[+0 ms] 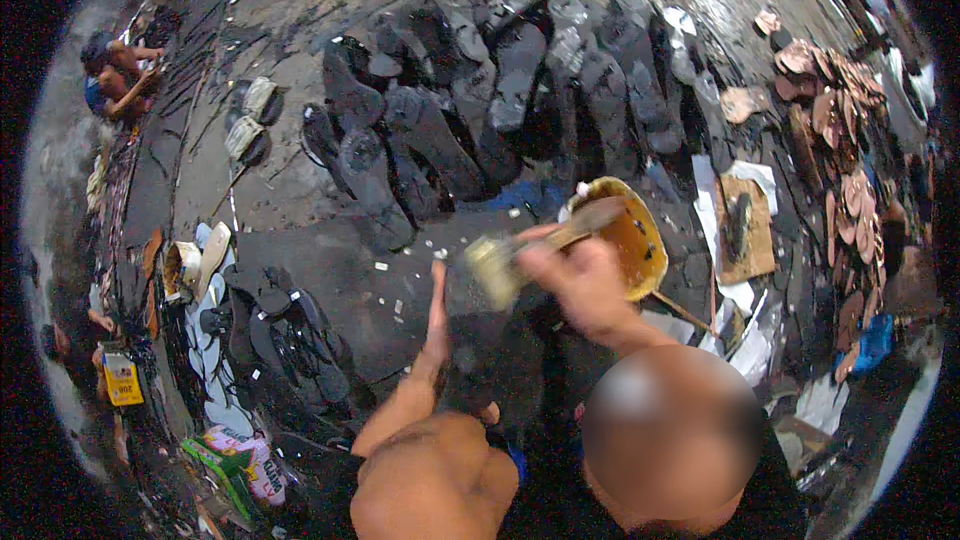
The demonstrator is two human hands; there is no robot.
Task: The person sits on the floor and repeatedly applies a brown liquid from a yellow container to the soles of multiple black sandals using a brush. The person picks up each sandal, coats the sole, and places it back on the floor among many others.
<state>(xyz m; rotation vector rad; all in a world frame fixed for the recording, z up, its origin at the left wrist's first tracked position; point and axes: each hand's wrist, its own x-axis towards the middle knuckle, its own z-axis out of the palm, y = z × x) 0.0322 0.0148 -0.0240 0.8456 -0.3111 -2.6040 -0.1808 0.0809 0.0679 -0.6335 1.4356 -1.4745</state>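
My right hand is closed around the wooden handle of a brush with pale, blurred bristles. It is beside a yellow-rimmed container coated with amber-brown stuff. My left hand shows edge-on, its fingers straight and pointing away from me, left of the bristles and apart from them. Dark surfaces around that hand blend together, so any thin piece against its palm cannot be made out. Beyond both hands, many black slipper soles lie in overlapping rows.
Black straps or sandals lie at the left, near pale grey soles and a small tub. Brown sole pieces are heaped at the right, past a cardboard piece. A person crouches at the far left.
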